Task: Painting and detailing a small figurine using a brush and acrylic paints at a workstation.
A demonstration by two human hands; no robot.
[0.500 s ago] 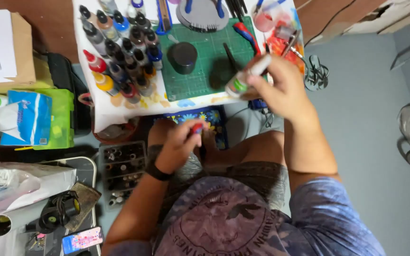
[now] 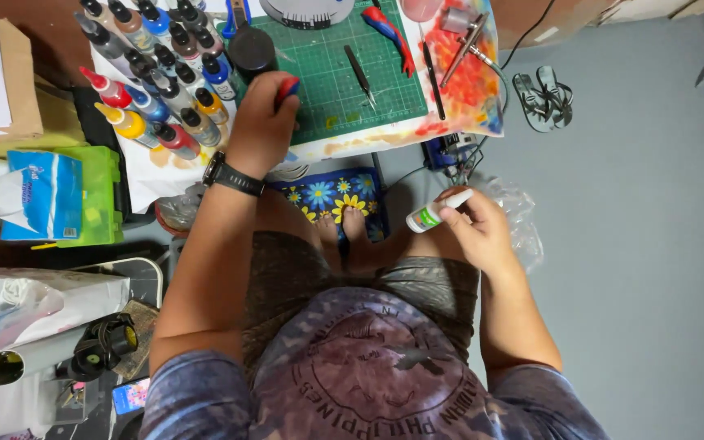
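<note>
My left hand, with a black watch on the wrist, reaches up over the near edge of the green cutting mat and holds a small red and blue object. My right hand is down by my right knee and holds a small white bottle with a green label, tilted with its tip toward the right. Both of my bare feet rest on a blue mat with a flower print below the table.
Several paint bottles stand in rows left of the cutting mat. A black jar, tweezers, red-handled pliers and an airbrush lie on the table. A green box with a blue tissue pack sits left. Sandals lie on the floor.
My right hand has come down from the table to my knee with the white bottle. My left hand has risen from my lap to the mat's edge with the red and blue object.
</note>
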